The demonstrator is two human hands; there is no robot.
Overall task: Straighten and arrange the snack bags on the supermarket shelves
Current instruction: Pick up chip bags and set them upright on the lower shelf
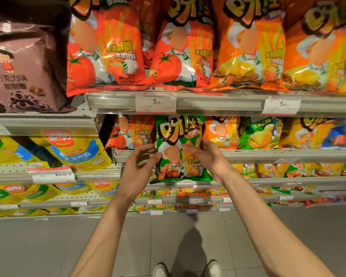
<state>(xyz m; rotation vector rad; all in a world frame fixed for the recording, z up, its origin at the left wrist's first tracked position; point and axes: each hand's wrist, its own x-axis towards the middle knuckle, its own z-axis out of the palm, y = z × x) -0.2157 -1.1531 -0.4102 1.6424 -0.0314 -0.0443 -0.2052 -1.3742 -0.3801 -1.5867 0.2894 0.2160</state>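
A green snack bag (180, 136) with yellow lettering hangs upright in front of the second shelf, off the shelf board. My left hand (137, 168) grips its left edge and my right hand (206, 154) grips its right side, fingers over the front. Behind the green bag, on the second shelf (268, 153), stand a red tomato bag (128, 132), an orange bag (222, 130) and a light green corn bag (260, 132). The top shelf holds large red tomato bags (106, 47) and orange bags (252, 47), leaning forward over the shelf lip.
A brown chocolate-ring bag (22, 66) sits at upper left. Yellow corn-puff bags (78, 150) fill the left shelves. Price tags (155, 102) hang on the top shelf rail. Lower shelves hold several small bags. Grey tiled floor (48, 246) and my shoes (186, 269) are below.
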